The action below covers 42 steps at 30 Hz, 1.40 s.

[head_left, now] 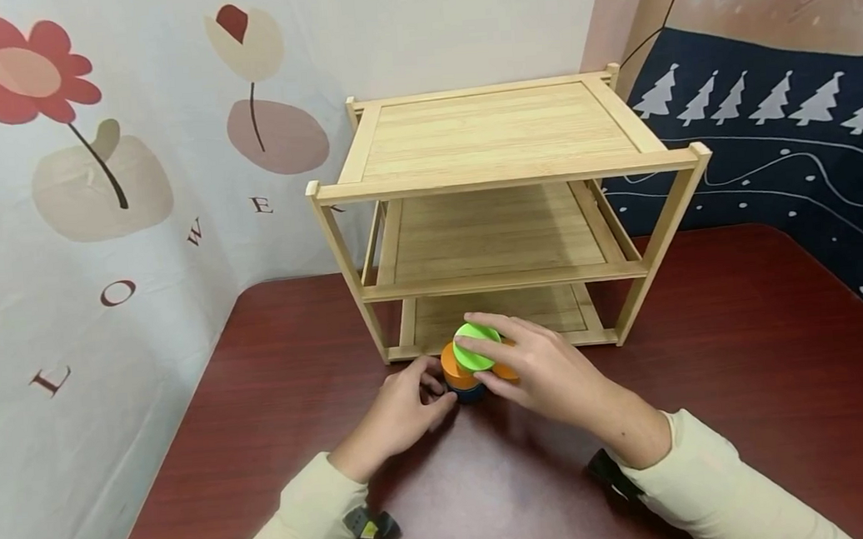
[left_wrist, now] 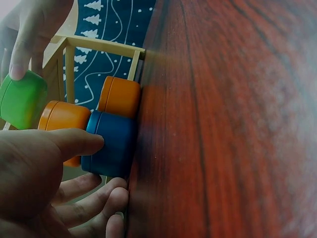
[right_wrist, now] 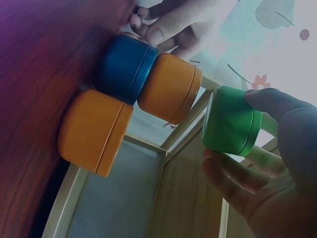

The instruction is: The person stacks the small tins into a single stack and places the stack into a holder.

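My right hand pinches a small round green tin between thumb and fingers, up above the others. Below it, an orange tin sits on top of a blue tin that stands on the table. My left hand is at the left of this stack, its thumb and curled fingers around the blue tin's side. A second orange tin stands on the table beside the blue one, partly hidden behind my right hand in the head view. In the right wrist view, the green tin is apart from the stack.
A three-level wooden rack stands right behind the tins, its lower front bar close to them. The dark red tabletop extends to both sides. Printed cloths hang behind the table.
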Motion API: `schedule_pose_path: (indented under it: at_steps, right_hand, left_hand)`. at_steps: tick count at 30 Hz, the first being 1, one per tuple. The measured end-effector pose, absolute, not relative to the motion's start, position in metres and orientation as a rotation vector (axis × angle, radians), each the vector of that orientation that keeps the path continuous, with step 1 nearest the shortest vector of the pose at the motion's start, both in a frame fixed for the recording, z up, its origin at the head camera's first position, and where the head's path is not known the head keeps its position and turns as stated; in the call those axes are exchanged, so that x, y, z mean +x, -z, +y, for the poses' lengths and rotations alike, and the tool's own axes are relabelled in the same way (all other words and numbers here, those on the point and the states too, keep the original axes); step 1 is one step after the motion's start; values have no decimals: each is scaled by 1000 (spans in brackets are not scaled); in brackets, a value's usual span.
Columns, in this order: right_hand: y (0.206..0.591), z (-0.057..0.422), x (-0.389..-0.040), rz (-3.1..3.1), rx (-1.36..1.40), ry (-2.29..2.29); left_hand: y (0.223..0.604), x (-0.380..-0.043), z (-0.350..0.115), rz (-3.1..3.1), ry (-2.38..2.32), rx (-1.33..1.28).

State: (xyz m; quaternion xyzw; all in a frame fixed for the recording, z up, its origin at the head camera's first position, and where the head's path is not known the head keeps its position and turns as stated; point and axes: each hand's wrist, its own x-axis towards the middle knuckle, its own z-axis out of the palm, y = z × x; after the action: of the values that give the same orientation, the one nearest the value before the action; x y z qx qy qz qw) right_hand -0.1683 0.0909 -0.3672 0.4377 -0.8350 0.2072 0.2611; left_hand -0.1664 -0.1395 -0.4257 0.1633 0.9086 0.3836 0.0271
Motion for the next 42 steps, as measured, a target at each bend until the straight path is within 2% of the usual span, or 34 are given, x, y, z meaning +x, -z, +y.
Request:
schedule_pose_path:
  at_steps: [42]
  right_hand:
    - [377,89,-172,-2296,1198,-624]
  left_hand:
    - [425,-166,-139,2809,-1197,501]
